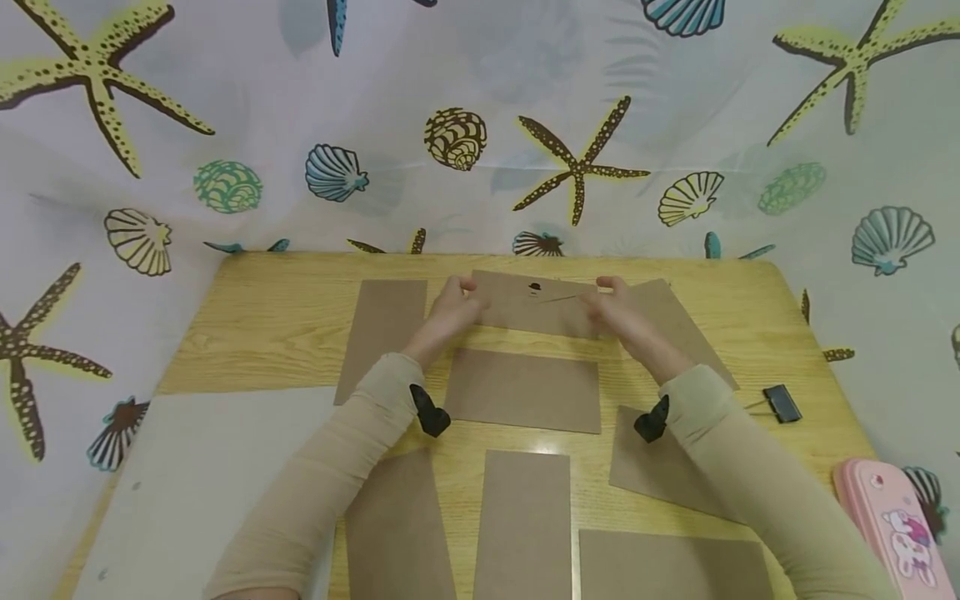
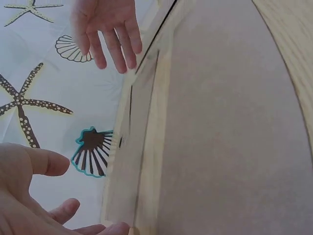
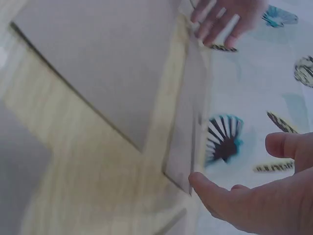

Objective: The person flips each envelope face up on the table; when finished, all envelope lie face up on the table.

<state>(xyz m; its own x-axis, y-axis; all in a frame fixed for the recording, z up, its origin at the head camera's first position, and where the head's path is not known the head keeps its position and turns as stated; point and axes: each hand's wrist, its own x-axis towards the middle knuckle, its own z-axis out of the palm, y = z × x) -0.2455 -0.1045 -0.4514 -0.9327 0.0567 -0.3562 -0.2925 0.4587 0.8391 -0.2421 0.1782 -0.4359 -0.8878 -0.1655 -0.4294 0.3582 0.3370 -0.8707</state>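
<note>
A brown cardboard rectangle (image 1: 510, 312) lies at the far side of the wooden table, with a small black mark and a thin dark line on its face. At its left end is my left hand (image 1: 454, 310), fingertips right at the edge. The right hand (image 1: 617, 315) is at the opposite end. In the left wrist view, the thumb and fingers of the left hand (image 2: 29, 191) are spread apart, not curled round the card. The right wrist view shows the right hand (image 3: 254, 188) loosely extended, one fingertip at the corner of the cardboard (image 3: 183, 132).
More brown cardboard pieces (image 1: 525, 390) lie in rows around and nearer. A large white sheet (image 1: 217, 467) covers the left front. At right are a black clip-like object (image 1: 782, 403) and a pink case (image 1: 888, 517) with a rabbit picture. Shell-patterned fabric (image 1: 390, 83) hangs behind.
</note>
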